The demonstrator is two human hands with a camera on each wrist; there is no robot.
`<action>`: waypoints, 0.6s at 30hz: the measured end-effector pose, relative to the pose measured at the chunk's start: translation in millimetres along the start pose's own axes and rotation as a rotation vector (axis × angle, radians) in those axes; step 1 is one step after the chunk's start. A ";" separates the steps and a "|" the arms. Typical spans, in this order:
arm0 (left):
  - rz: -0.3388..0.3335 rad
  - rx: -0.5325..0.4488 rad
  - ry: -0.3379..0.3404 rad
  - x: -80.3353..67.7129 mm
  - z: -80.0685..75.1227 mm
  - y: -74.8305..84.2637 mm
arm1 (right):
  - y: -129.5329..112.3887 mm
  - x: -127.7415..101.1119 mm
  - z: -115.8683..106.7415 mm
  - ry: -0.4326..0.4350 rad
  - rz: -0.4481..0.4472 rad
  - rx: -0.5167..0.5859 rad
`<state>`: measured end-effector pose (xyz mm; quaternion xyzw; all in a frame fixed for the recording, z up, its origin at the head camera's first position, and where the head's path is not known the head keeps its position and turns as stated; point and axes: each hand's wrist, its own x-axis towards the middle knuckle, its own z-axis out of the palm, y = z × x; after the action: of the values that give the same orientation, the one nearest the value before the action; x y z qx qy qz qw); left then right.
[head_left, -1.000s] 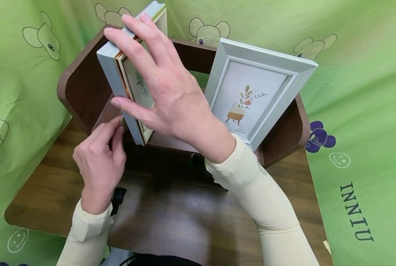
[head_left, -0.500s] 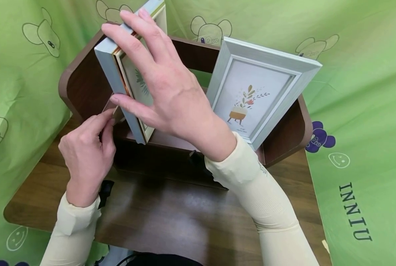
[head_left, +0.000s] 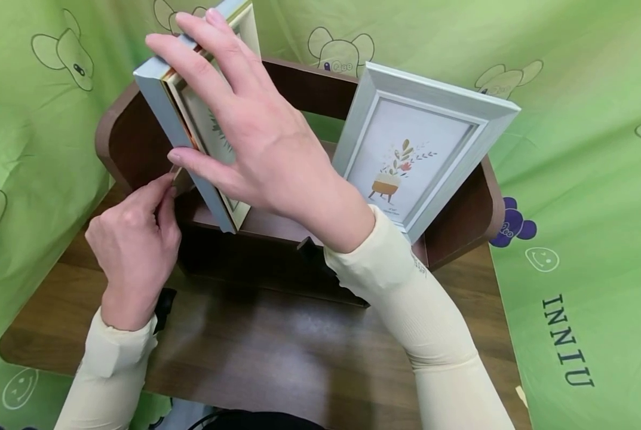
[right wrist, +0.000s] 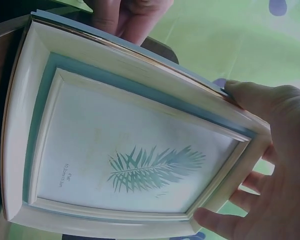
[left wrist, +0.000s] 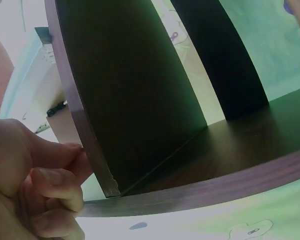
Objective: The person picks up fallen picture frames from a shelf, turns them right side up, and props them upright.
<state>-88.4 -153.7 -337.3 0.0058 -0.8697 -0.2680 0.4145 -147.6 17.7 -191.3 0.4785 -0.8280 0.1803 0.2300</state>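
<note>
The step in hand looks like setting a picture frame upright on the brown shelf that stands on the worktop. Furthest left, the left hand sits at the shelf's left front corner, its fingers curled together and pinching something thin just behind the frame's lower left edge; by its place it may be the frame's back stand, but neither the head view nor the left wrist view shows it plainly. Next comes the leaf frame, tilted with its bottom edge on the shelf board and its top leaning up and away. The right hand spreads over its face, thumb on the near edge and fingers hooked over the far edge, so it is clamped on the frame. To the right a second frame, with a potted plant print, stands on the shelf on its own, apart from both hands.

The next move, as I judge it, calls for the prop behind to be opened and seated on the board while the right hand keeps the frame steady, then a gentle release to see if it stands.

Against the frame a second ago, the leaf frame has swung and shifted somewhat leftward, its top corner nearer the picture's edge. The left hand has drawn leftward and a little lower, and the right hand has gone with the frame. The second frame has stayed put
</note>
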 end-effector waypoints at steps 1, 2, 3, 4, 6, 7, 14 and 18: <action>-0.009 0.003 0.000 -0.3 0.2 -0.1 | 0.0 1.1 1.2 -0.007 -0.001 -0.002; -0.017 0.006 -0.001 -0.6 0.2 0.0 | -0.1 2.1 2.4 -0.014 -0.001 0.000; -0.024 0.009 -0.003 -0.9 0.4 0.0 | 0.0 3.0 3.6 -0.019 -0.002 -0.001; -0.026 0.015 -0.007 -1.1 0.7 0.7 | 0.4 3.4 4.1 -0.024 -0.005 -0.005; -0.026 0.027 -0.015 -2.0 1.9 2.4 | 1.1 3.9 4.7 -0.037 -0.005 -0.015; -0.025 0.031 -0.019 -2.4 2.5 3.3 | 1.3 4.0 4.7 -0.043 -0.003 -0.019; -0.034 0.028 -0.004 -4.6 8.0 10.1 | 3.4 0.4 0.9 -0.058 0.021 -0.033; -0.034 0.024 0.001 -5.0 10.8 11.9 | 5.8 -1.4 0.3 -0.048 0.019 -0.018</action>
<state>-90.4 -137.4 -340.8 0.0256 -0.8724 -0.2644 0.4104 -152.1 21.2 -192.7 0.4725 -0.8396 0.1633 0.2126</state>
